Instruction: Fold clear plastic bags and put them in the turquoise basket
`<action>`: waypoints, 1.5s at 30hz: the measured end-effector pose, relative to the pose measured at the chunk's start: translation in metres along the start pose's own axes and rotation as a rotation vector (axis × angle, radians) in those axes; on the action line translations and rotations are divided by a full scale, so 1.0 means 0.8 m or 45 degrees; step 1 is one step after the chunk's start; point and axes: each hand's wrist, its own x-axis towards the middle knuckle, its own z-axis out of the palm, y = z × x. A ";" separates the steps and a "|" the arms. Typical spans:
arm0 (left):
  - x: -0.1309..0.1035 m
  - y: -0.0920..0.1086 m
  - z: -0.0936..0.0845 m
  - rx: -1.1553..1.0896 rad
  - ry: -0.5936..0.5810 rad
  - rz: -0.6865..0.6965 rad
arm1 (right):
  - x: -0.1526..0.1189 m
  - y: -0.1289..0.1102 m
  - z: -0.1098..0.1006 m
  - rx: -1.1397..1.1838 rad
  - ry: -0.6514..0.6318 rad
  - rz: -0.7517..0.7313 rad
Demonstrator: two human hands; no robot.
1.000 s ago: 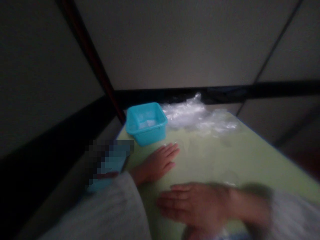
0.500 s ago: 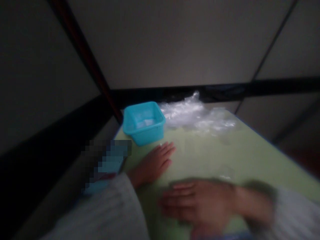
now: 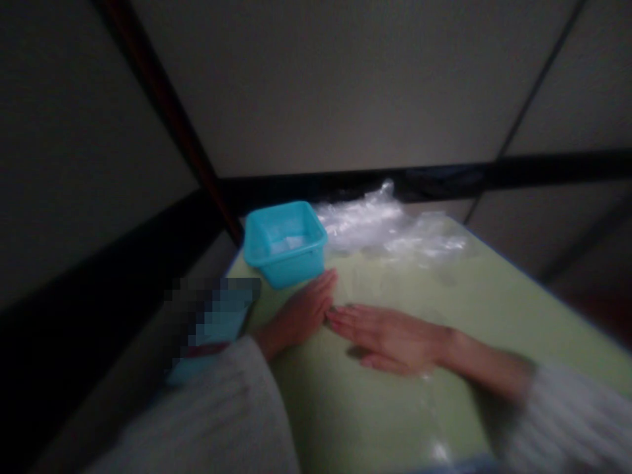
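Note:
My left hand (image 3: 307,309) lies on the pale green table top (image 3: 498,316), fingers stretched out and together, just in front of a turquoise plastic basket (image 3: 296,268). Palm down, my right hand (image 3: 388,336) has its fingers extended, their tips touching or almost touching my left hand. Neither hand grips anything. Faint glints near the front edge and below my right wrist look like clear plastic film (image 3: 438,451) lying flat on the table; its outline is hard to make out in the dim light.
Crumpled clear plastic bags (image 3: 365,220) are heaped at the far end, right of the basket. Whitish pieces lie inside the basket. At the left edge is a light-blue object (image 3: 220,322), partly pixelated. Dark-trimmed walls (image 3: 345,85) stand behind and to the left.
My right hand has moved forward, away from the near edge, up to my left hand. My left hand has shifted only slightly, its fingers now closer together and nearer the basket.

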 end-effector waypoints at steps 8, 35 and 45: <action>0.000 -0.004 0.003 0.055 -0.098 0.038 | 0.009 0.005 0.014 -0.016 -0.080 0.047; 0.000 0.001 -0.001 0.124 -0.067 0.052 | -0.008 -0.046 0.004 0.166 -0.056 -0.349; -0.001 0.075 -0.034 -0.013 0.191 0.385 | -0.039 0.082 -0.021 -0.061 0.253 0.216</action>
